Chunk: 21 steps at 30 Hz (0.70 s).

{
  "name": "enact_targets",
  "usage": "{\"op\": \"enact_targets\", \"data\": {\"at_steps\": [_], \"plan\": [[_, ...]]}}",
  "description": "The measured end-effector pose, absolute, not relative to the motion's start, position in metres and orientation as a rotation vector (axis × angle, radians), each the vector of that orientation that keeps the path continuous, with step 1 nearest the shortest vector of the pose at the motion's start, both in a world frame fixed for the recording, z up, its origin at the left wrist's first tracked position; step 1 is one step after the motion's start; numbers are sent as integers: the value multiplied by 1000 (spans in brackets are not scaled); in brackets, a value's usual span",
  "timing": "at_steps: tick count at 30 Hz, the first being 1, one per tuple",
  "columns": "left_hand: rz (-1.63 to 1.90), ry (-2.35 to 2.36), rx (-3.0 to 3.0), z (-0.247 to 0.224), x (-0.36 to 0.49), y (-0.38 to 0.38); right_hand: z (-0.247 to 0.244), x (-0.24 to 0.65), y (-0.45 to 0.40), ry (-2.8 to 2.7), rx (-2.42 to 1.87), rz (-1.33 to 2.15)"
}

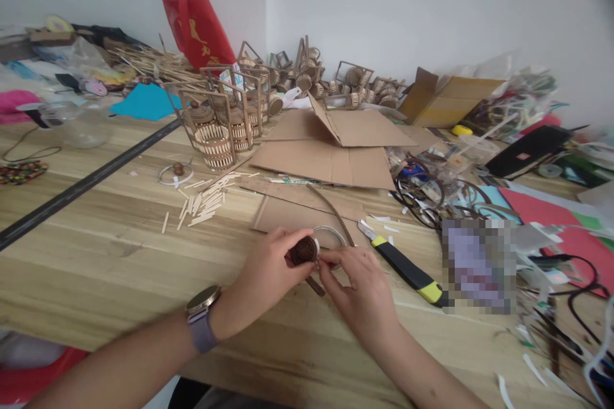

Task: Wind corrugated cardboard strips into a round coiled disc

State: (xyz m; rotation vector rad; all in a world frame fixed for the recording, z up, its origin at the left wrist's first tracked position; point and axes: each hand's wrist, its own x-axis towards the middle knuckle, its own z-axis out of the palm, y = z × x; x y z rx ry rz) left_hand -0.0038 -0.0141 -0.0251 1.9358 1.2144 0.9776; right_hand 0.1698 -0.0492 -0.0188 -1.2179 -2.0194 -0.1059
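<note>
My left hand [278, 265], with a watch on its wrist, is closed round a small dark brown woven round piece [304, 250]. A narrow white band shows along that piece's right edge. Against this edge my right hand [357, 278] pinches with thumb and forefinger; what lies between the fingertips is too small to make out. A thin pale ring [330, 228] shows just behind the right fingers, partly hidden by them. One curved brown strip [333, 211] runs down behind the right hand, and a short brown strip end [315, 285] pokes out below both hands.
A black and yellow utility knife [407, 268] lies right of my hands. Beyond them are cardboard sheets [321, 163], loose pale sticks [206, 204] and small slatted baskets in tall frames [213, 147]. Cables and paper clutter the right; a long dark bar [96, 179] crosses the left.
</note>
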Motion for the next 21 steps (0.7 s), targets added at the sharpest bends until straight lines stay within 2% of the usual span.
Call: {"op": "enact_targets", "data": {"at_steps": [21], "plan": [[832, 1324, 2163, -21, -1, -20, -18, 168, -45, -2063, -1306, -45]]}}
